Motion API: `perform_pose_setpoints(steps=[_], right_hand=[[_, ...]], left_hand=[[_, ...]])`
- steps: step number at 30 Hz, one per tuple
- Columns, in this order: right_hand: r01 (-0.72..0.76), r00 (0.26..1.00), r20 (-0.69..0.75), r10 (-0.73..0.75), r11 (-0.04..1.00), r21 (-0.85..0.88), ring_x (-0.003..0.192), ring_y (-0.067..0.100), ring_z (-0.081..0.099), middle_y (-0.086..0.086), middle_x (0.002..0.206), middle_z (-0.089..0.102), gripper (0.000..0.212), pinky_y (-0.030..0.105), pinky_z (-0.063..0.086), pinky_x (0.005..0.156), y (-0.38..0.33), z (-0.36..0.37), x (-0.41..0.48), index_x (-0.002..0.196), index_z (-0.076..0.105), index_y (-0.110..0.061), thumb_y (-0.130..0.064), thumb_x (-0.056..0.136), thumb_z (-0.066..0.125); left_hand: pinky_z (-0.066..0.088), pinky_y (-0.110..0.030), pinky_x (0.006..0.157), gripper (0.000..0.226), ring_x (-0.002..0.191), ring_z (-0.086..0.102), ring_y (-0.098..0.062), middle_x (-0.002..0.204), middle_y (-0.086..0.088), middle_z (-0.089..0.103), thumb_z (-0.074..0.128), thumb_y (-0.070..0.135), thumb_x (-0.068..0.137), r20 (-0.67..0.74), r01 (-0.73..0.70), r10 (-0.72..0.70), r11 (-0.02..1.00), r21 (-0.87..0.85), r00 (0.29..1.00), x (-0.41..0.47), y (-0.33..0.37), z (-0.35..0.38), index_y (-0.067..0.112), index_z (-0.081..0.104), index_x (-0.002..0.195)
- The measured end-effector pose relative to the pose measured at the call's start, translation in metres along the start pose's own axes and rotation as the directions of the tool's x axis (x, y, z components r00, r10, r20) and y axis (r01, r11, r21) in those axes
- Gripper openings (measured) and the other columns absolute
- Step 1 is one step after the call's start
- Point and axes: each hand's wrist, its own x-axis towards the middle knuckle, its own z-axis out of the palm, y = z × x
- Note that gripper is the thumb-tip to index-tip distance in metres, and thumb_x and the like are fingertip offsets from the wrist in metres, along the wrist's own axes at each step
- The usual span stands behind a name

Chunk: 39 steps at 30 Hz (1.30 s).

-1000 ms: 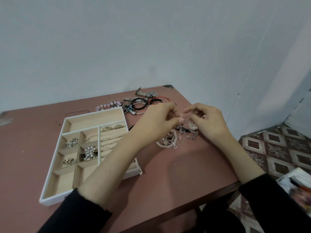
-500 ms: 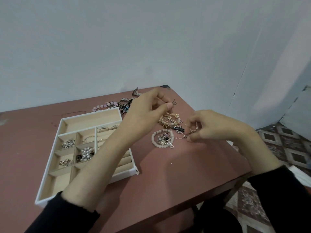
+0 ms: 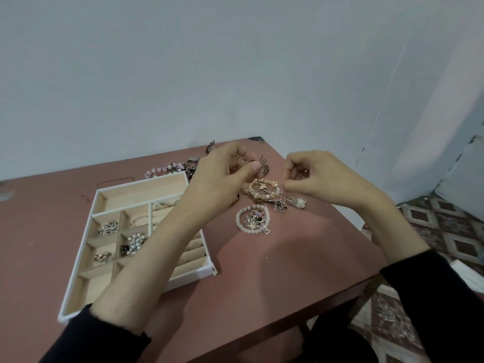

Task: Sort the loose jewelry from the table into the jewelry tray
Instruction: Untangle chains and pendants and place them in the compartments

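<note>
Gold bracelet (image 3: 264,188): my right hand (image 3: 314,176), risen from the table (image 3: 288,258), pinches its edge. My left hand (image 3: 222,176) curls, contents unclear. Tray (image 3: 141,182) next, I judge.

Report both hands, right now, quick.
Left hand: curled, thumb to forefinger; whether it pinches anything cannot be told.
Right hand: pinches the gold charm bracelet at its edge.
</note>
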Motion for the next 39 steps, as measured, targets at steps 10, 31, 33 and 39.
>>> perform_pose_setpoints(steps=[10, 31, 33, 39], right_hand=[[0.158, 0.963, -0.258, -0.075, 0.934, 0.319, 0.065, 0.018, 0.059, 0.007, 0.070, 0.063, 0.018, 0.024, 0.047, 0.058, -0.035, -0.008, 0.020, 0.077, 0.062, -0.017, 0.000, 0.080, 0.063], [0.413, 0.903, -0.359, -0.235, 0.706, 0.576, 0.057, 0.015, 0.060, 0.006, 0.067, 0.055, 0.023, 0.027, 0.050, 0.056, -0.172, 0.024, 0.058, 0.085, 0.062, -0.014, 0.006, 0.085, 0.050], [0.400, 0.912, -0.337, -0.235, 0.699, 0.593, 0.056, 0.014, 0.060, 0.006, 0.067, 0.054, 0.024, 0.027, 0.051, 0.056, -0.181, 0.035, 0.059, 0.086, 0.062, -0.014, 0.006, 0.086, 0.049], [0.334, 0.941, -0.215, -0.260, 0.631, 0.700, 0.059, 0.024, 0.064, 0.008, 0.068, 0.052, 0.020, 0.027, 0.051, 0.052, -0.198, 0.064, 0.052, 0.089, 0.061, -0.010, 0.007, 0.087, 0.049]], left_hand=[[0.053, -0.035, 0.073, 0.003, 0.076, 0.068, -0.017, 0.080, -0.002, 0.073, 0.059, 0.021, 0.089, -0.104, 0.027, -0.034, 0.997, -0.066, 0.994, -0.003, 0.002, -0.018, 0.019, 0.059, 0.087], [0.052, -0.025, 0.061, 0.004, 0.067, 0.066, -0.013, 0.075, -0.007, 0.070, 0.057, 0.017, 0.091, -0.379, 0.074, -0.091, 0.995, -0.060, 0.921, -0.066, -0.006, -0.137, 0.014, 0.058, 0.089], [0.053, -0.025, 0.061, 0.004, 0.067, 0.066, -0.013, 0.073, -0.006, 0.069, 0.056, 0.016, 0.091, -0.390, 0.098, -0.115, 0.993, -0.062, 0.914, -0.077, -0.012, -0.144, 0.013, 0.058, 0.089], [0.051, -0.020, 0.056, 0.005, 0.061, 0.064, -0.009, 0.069, -0.002, 0.067, 0.056, 0.015, 0.091, -0.407, 0.143, -0.156, 0.988, -0.064, 0.900, -0.101, -0.034, -0.156, 0.015, 0.057, 0.086]])
